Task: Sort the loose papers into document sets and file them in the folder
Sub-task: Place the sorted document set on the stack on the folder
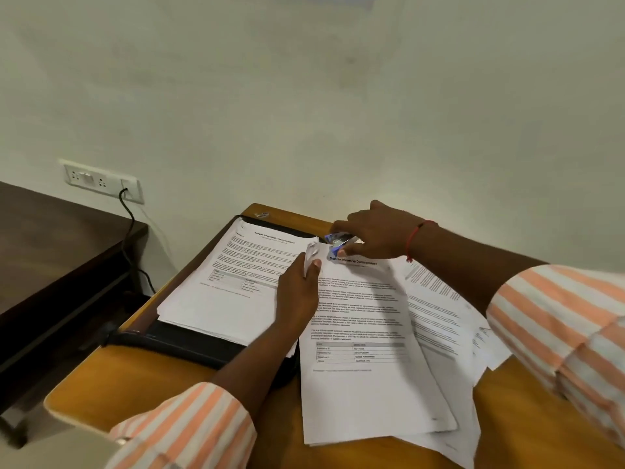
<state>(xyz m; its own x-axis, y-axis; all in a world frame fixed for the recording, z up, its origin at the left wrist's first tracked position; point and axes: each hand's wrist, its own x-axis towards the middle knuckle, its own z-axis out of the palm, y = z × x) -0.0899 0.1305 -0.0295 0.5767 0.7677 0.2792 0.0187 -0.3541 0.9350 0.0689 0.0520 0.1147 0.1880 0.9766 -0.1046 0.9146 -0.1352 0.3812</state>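
The left hand (297,292) pinches the curled top corner of a paper set (365,377) lying on the desk (101,394), thumb on top. The right hand (378,231) has its fingers curled round a blue stapler (339,240) at the same top edge. A black folder (189,338) lies open at left under another stack (230,286), and more sheets (446,319) fan out at right

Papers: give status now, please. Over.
Left hand pinches paper set at corner. Right hand grips stapler there. Folder open, stack inside. Nothing blocking.
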